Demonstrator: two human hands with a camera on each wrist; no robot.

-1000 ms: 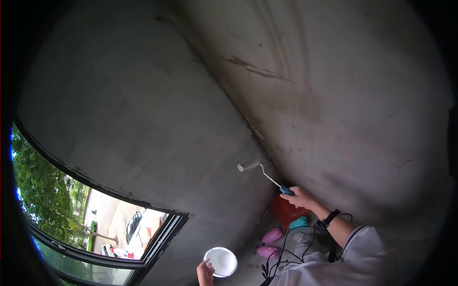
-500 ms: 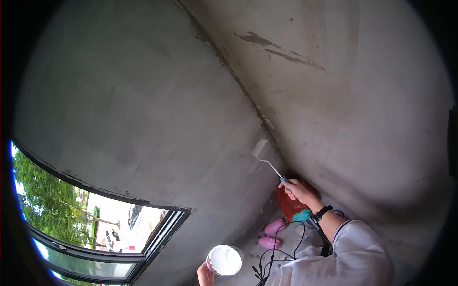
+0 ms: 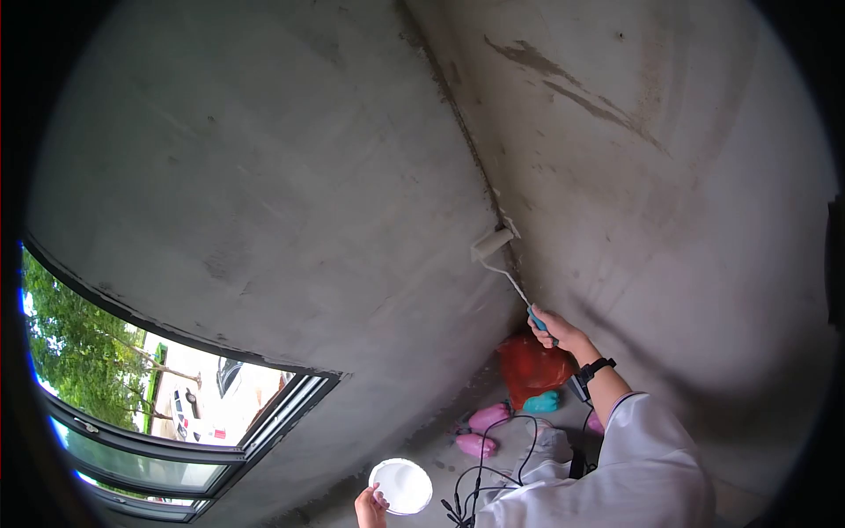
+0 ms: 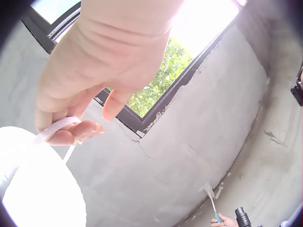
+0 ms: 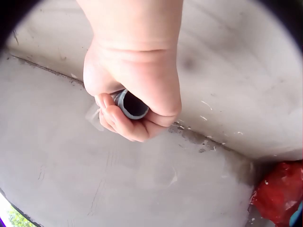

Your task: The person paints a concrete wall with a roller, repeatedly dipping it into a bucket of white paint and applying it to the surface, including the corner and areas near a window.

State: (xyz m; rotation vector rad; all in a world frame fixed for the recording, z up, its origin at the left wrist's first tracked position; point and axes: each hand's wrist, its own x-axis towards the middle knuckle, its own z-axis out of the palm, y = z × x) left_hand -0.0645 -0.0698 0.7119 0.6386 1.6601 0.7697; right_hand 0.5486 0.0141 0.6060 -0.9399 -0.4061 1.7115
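Observation:
In the head view my right hand [image 3: 558, 329] grips the blue handle of a paint roller [image 3: 506, 271]. The pale roller sleeve [image 3: 495, 243] lies at the grey wall right beside the corner line. Seen from the right wrist, my fingers wrap round the hollow-ended handle [image 5: 133, 105], and the sleeve is mostly hidden behind the hand. Low in the head view, my left hand [image 3: 371, 508] holds a white bucket [image 3: 402, 487] by its handle. The left wrist view has those fingers curled round the white bucket handle [image 4: 57, 127], with the bucket overexposed below.
Two walls meet at a dark, rough corner; the lighter wall [image 3: 669, 220] carries brown stains. A framed window [image 3: 273, 414] is at lower left. On the floor are a red bag [image 3: 533, 368], a teal bundle [image 3: 541, 402] and pink shoe-like coverings [image 3: 488, 416]. Black cables [image 3: 480, 471] hang by the body.
The right hand has raised the roller, and its sleeve has come up against the corner. The left hand still holds the bucket. The head view has shifted.

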